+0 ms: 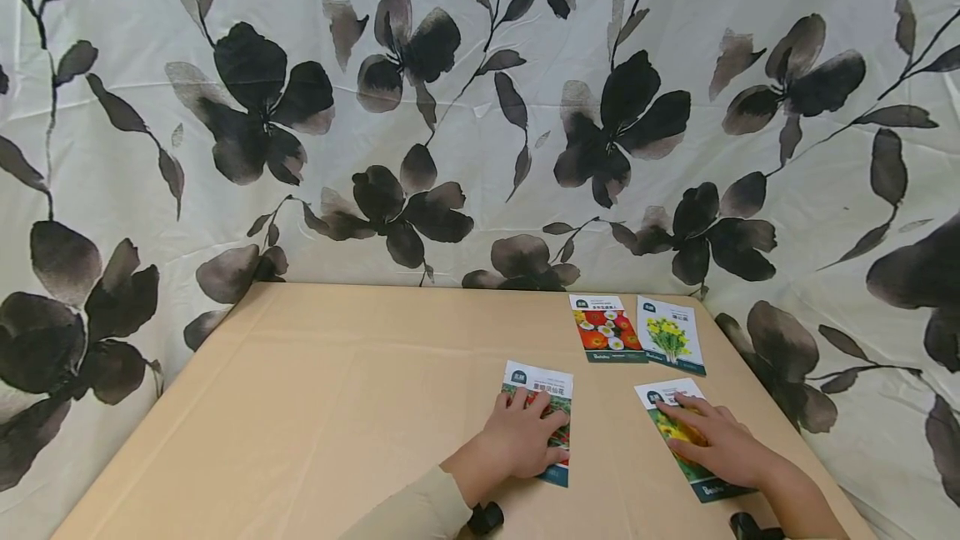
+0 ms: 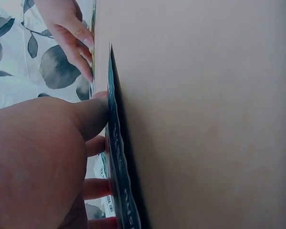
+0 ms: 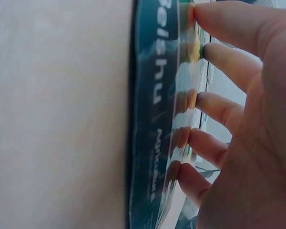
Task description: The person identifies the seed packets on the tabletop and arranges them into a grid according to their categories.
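Observation:
Fingers spread, my left hand (image 1: 527, 433) rests on a seed packet (image 1: 557, 379) with red flowers and a white top. In the left wrist view its thumb and fingertips touch the printed face, close to the dark teal bottom strip (image 2: 117, 152). My right hand (image 1: 716, 440) lies over another seed packet (image 1: 686, 465), which has yellow flowers and is tilted on the table. The fingertips (image 3: 209, 50) press its glossy face in the right wrist view, beside the teal strip with white lettering (image 3: 155, 109). Both hands partly hide the pictures beneath them.
Behind the hands lie two more seed packets side by side: one with red and white flowers (image 1: 607, 330), one with a yellow bunch (image 1: 670, 336) near the right edge. The tan table (image 1: 315, 407) meets a floral curtain (image 1: 480, 123) at the back and sides.

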A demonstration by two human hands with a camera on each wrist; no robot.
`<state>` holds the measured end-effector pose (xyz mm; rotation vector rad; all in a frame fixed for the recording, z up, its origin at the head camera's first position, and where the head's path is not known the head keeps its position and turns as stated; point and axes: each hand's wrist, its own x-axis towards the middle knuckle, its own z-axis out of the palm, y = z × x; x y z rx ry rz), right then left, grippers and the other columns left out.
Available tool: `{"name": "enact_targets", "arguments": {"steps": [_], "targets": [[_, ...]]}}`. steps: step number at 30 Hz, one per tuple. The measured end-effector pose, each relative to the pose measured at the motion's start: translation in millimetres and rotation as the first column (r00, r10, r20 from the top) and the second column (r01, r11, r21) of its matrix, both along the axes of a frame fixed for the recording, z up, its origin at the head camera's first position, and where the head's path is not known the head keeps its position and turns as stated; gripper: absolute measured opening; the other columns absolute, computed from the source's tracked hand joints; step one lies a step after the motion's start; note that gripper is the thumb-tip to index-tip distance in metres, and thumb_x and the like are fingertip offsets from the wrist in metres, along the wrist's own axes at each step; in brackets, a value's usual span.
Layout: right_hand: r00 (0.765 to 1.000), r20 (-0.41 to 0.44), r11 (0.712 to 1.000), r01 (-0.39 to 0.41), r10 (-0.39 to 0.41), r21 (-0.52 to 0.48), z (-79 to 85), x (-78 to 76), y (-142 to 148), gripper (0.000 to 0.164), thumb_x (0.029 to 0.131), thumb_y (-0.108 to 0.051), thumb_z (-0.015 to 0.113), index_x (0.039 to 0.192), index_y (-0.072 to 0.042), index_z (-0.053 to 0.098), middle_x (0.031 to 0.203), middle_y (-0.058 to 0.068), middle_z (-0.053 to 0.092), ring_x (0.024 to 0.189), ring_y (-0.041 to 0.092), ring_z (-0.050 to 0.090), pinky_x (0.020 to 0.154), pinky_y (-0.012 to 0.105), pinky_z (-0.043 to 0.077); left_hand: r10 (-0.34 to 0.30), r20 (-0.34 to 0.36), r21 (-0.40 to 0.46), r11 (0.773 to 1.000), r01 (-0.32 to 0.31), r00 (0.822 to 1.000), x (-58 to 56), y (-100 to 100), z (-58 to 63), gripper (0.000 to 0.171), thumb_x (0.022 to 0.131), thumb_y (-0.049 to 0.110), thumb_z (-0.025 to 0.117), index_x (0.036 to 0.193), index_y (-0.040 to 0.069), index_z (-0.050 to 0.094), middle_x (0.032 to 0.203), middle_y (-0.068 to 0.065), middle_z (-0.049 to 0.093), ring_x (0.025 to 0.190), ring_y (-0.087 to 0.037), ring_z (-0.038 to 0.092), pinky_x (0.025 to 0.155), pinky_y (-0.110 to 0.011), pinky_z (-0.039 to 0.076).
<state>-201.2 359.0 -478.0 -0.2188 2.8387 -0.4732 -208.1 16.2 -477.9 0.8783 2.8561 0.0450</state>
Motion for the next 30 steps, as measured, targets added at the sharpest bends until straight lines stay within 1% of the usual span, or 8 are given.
{"name": "enact_targets", "arguments": {"steps": [6, 12, 21, 26, 30], "targets": [[1.000, -0.005, 1.000, -0.005, 0.005, -0.002, 0.4, -0.3, 0, 0.069, 0.091, -0.056, 0.069, 0.150, -0.024, 0.054, 0.160, 0.025, 0.035, 0.128, 0.045, 0.042, 0.094, 0.070, 0.043, -0.003, 0.024, 0.017, 1.000, 0.003, 1.000, 0.6, -7, 3.9, 0.054, 0.095, 0.066, 0.055, 0.146, 0.047, 0.049, 0.155, 0.006, 0.044, 0.133, -0.028, 0.041, 0.112, -0.055, 0.037], [1.000, -0.005, 1.000, -0.008, 0.008, -0.004, 0.1, -0.7, 0, 0.069, 0.090, -0.056, 0.069, 0.150, -0.023, 0.054, 0.160, 0.026, 0.035, 0.127, 0.045, 0.043, 0.094, 0.069, 0.044, -0.003, 0.019, 0.014, 1.000, 0.003, 1.000, -0.4, -14, 2.1, 0.055, 0.095, 0.067, 0.055, 0.146, 0.047, 0.049, 0.154, 0.006, 0.044, 0.133, -0.027, 0.042, 0.111, -0.055, 0.038], [1.000, -0.004, 1.000, -0.011, 0.011, 0.000, -0.7, -1.6, 1, 0.069, 0.090, -0.056, 0.069, 0.149, -0.024, 0.054, 0.160, 0.025, 0.035, 0.128, 0.045, 0.042, 0.094, 0.070, 0.044, -0.003, 0.035, 0.048, 0.999, 0.002, 0.999, 2.7, -25, 7.6, 0.056, 0.094, 0.065, 0.059, 0.146, 0.044, 0.050, 0.153, 0.005, 0.046, 0.132, -0.028, 0.042, 0.110, -0.055, 0.038], [1.000, -0.002, 1.000, -0.011, 0.011, -0.003, -1.5, -2.1, 1, 0.069, 0.091, -0.056, 0.068, 0.149, -0.024, 0.054, 0.160, 0.026, 0.035, 0.128, 0.046, 0.042, 0.093, 0.070, 0.044, -0.009, 0.007, 0.041, 0.999, 0.009, 1.000, 4.1, -32, 6.2, 0.054, 0.095, 0.064, 0.059, 0.145, 0.044, 0.050, 0.147, 0.005, 0.048, 0.125, -0.026, 0.043, 0.107, -0.053, 0.039], [1.000, -0.003, 1.000, -0.007, 0.007, 0.000, -3.0, -2.2, 2, 0.069, 0.090, -0.057, 0.068, 0.150, -0.025, 0.054, 0.160, 0.025, 0.034, 0.128, 0.046, 0.042, 0.093, 0.071, 0.043, -0.018, -0.014, 0.027, 0.999, 0.019, 1.000, 3.6, -38, 5.4, 0.054, 0.096, 0.065, 0.057, 0.145, 0.045, 0.050, 0.145, 0.006, 0.048, 0.124, -0.025, 0.043, 0.106, -0.052, 0.039]]}}
